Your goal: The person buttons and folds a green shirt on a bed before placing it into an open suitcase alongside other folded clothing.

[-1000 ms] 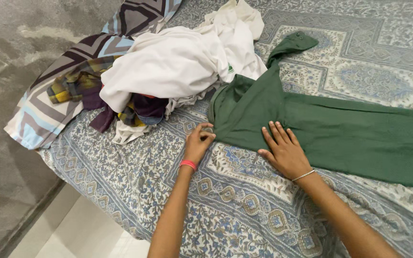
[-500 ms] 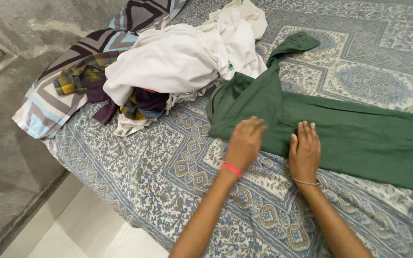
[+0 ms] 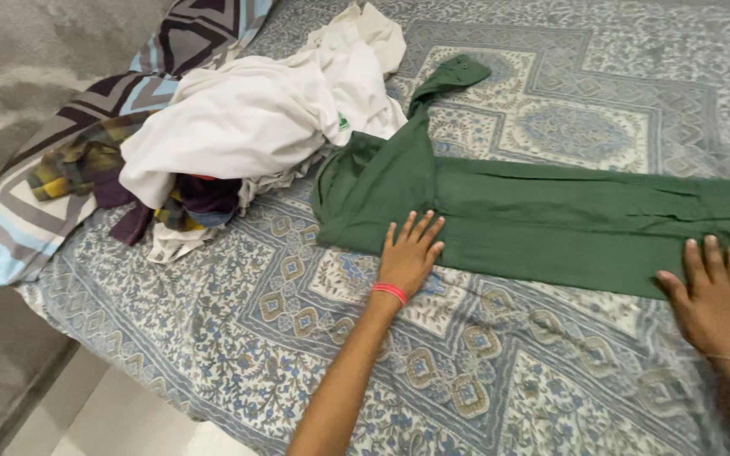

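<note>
Right hand (image 3: 720,300) slid right along green garment (image 3: 551,219); left hand (image 3: 409,253) flat; both grips wide; patterned bedsheet (image 3: 297,338).

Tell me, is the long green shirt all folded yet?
Not yet. The long green cloth shirt already lies flat in a narrow strip on the patterned blue bedsheet. The left hand and right hand press flat on its near edge. One green sleeve sticks out, and the heap of white clothes beside it looks unfolded.
</note>
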